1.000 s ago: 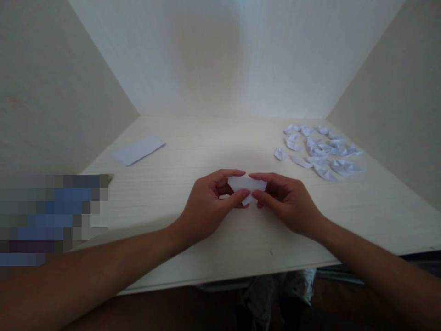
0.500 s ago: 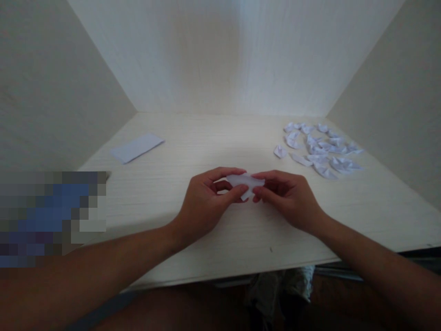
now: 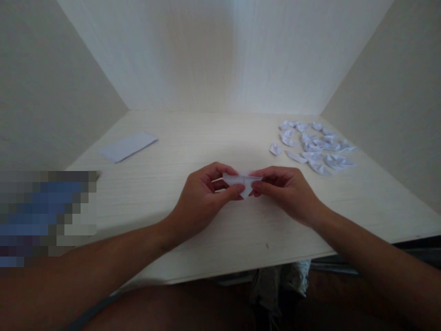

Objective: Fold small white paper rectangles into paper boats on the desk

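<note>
A small folded piece of white paper [image 3: 244, 180], shaped like a triangle with its point down, is held between both hands just above the table. My left hand [image 3: 210, 191] pinches its left side, thumb on the near face and fingers behind. My right hand [image 3: 282, 186] grips the right side the same way. A vertical crease runs down the middle of the paper. The fingertips behind it are partly hidden.
Several folded white paper boats [image 3: 312, 147] lie in a group at the table's right rear. A flat stack of white paper [image 3: 129, 146] rests at the left. Pale panels [image 3: 189, 55] enclose the table [image 3: 213, 248] at the back and sides. A blurred-out patch [image 3: 44, 211] covers the left edge.
The folded paper has turned slightly in my fingers, so its top edge looks straighter and its centre crease shows. The whole view has shifted a little; both hands keep their hold.
</note>
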{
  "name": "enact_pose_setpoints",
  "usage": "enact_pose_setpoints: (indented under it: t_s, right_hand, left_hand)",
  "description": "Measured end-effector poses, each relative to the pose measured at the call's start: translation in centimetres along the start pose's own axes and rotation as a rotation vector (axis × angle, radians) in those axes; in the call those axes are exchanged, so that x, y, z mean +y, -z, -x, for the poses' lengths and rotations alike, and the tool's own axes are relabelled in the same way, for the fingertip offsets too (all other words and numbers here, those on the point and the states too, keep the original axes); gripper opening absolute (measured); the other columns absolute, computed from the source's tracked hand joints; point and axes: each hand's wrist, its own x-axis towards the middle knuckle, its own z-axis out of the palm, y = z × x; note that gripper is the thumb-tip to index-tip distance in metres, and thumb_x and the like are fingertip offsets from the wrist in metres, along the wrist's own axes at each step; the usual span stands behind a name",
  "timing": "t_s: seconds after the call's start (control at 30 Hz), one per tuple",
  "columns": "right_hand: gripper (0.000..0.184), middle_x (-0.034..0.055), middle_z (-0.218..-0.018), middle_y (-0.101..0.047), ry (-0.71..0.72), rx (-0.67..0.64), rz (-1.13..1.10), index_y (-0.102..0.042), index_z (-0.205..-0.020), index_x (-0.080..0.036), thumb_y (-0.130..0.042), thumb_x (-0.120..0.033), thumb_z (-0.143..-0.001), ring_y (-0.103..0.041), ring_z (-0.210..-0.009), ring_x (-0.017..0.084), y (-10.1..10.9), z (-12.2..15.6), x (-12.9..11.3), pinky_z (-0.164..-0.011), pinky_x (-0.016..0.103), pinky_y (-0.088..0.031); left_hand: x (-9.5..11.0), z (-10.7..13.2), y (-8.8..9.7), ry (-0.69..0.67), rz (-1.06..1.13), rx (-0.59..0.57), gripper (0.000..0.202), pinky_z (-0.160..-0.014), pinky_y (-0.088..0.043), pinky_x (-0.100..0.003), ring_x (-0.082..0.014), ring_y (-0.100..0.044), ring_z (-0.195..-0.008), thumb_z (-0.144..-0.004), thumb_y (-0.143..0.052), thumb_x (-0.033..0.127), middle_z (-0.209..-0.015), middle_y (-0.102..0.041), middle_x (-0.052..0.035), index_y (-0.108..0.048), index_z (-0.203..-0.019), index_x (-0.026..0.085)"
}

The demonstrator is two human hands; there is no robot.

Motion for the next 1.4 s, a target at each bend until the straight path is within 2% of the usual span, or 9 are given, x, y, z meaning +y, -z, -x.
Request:
enact_pose_setpoints:
  t_s: [0.33, 0.5, 0.6, 0.77, 0.93, 1.07, 1.13, 1.23, 1.4]
  right_hand:
    - [0.022, 0.0030, -0.095, -0.082, -0.036, 0.059, -0.053, -0.082, -0.098, -0.024, -0.084, -0.021, -0.076, -0.075, -0.079, 0.015, -1.8, 0.1, 0.0, -0.077, 0.032, -0.060]
    - [0.018, 0.0007, -0.087, -0.082, 0.011, 0.086, -0.046, -0.083, -0.091, -0.025, -0.083, -0.018, -0.075, -0.074, -0.076, 0.014, -2.1, 0.2, 0.1, -0.075, 0.032, -0.059]
    - [0.015, 0.0004, -0.085, -0.080, 0.089, 0.085, 0.022, -0.084, -0.090, -0.025, -0.081, -0.017, -0.077, -0.073, -0.079, 0.014, -2.0, 0.4, 0.1, -0.077, 0.031, -0.058]
    - [0.016, 0.0010, -0.084, -0.078, 0.193, 0.098, 0.166, -0.083, -0.093, -0.023, -0.081, -0.018, -0.078, -0.069, -0.074, 0.014, -2.3, 0.8, -0.2, -0.067, 0.029, -0.054]
    - [0.013, 0.0014, -0.078, -0.076, 0.150, 0.126, 0.181, -0.075, -0.089, -0.021, -0.080, -0.029, -0.082, -0.069, -0.069, 0.015, -2.8, 1.1, -0.3, -0.062, 0.031, -0.054]
    - [0.030, -0.0003, -0.082, -0.074, 0.175, 0.186, 0.126, -0.060, -0.102, -0.024, -0.081, -0.026, -0.080, -0.071, -0.072, 0.017, -3.1, 1.0, 0.0, -0.065, 0.033, -0.055]
    - [0.040, -0.0016, -0.080, -0.073, 0.166, 0.175, 0.102, -0.054, -0.110, -0.026, -0.081, -0.024, -0.080, -0.071, -0.071, 0.018, -3.1, 0.9, 0.0, -0.064, 0.033, -0.054]
    - [0.046, -0.0025, -0.078, -0.072, 0.131, 0.174, 0.087, -0.051, -0.116, -0.026, -0.080, -0.023, -0.081, -0.070, -0.069, 0.018, -2.9, 0.8, -0.1, -0.063, 0.033, -0.054]
    - [0.044, -0.0048, -0.072, -0.068, 0.110, 0.209, 0.167, -0.053, -0.116, -0.025, -0.080, -0.025, -0.081, -0.068, -0.065, 0.017, -2.6, 0.8, -0.3, -0.060, 0.032, -0.053]
  left_hand:
    - [-0.2, 0.0, 0.2, -0.003, 0.044, 0.010, 0.020, -0.072, -0.062, -0.023, -0.0134, -0.076, -0.072, -0.079, -0.086, 0.021, -0.078, -0.079, -0.0003, -0.076, -0.095, 0.015]
    - [-0.1, 0.2, 0.2, -0.010, 0.063, 0.007, 0.013, -0.075, -0.063, -0.024, -0.0137, -0.076, -0.074, -0.079, -0.086, 0.021, -0.082, -0.081, -0.0011, -0.080, -0.091, 0.018]
    - [0.0, 0.2, 0.1, -0.012, 0.033, 0.004, 0.012, -0.076, -0.064, -0.025, -0.0145, -0.076, -0.075, -0.082, -0.085, 0.027, -0.082, -0.081, -0.0020, -0.081, -0.090, 0.018]
    - [0.1, 0.2, 0.1, 0.001, -0.030, 0.060, 0.020, -0.070, -0.063, -0.024, -0.0138, -0.074, -0.070, -0.082, -0.085, 0.032, -0.081, -0.080, -0.0032, -0.081, -0.093, 0.016]
    - [0.4, 0.3, 0.1, -0.017, -0.029, 0.053, 0.028, -0.068, -0.063, -0.023, -0.0137, -0.075, -0.067, -0.079, -0.087, 0.025, -0.075, -0.078, -0.0017, -0.077, -0.102, 0.013]
    - [0.6, 0.4, 0.1, -0.053, 0.000, 0.072, 0.062, -0.072, -0.063, -0.024, -0.0148, -0.076, -0.072, -0.075, -0.088, 0.018, -0.082, -0.079, -0.0008, -0.065, -0.132, 0.015]
    - [0.6, 0.4, 0.1, -0.053, -0.002, 0.087, 0.072, -0.071, -0.062, -0.023, -0.0143, -0.076, -0.072, -0.073, -0.089, 0.017, -0.081, -0.079, -0.0002, -0.060, -0.139, 0.015]
    - [0.5, 0.2, 0.1, -0.012, 0.040, 0.075, 0.068, -0.071, -0.062, -0.023, -0.0142, -0.076, -0.071, -0.074, -0.089, 0.019, -0.079, -0.078, -0.0008, -0.061, -0.136, 0.013]
    - [0.3, 0.0, 0.0, 0.029, 0.078, 0.070, 0.055, -0.073, -0.066, -0.030, -0.0171, -0.076, -0.070, -0.077, -0.088, 0.024, -0.074, -0.075, 0.0003, -0.065, -0.126, 0.012]
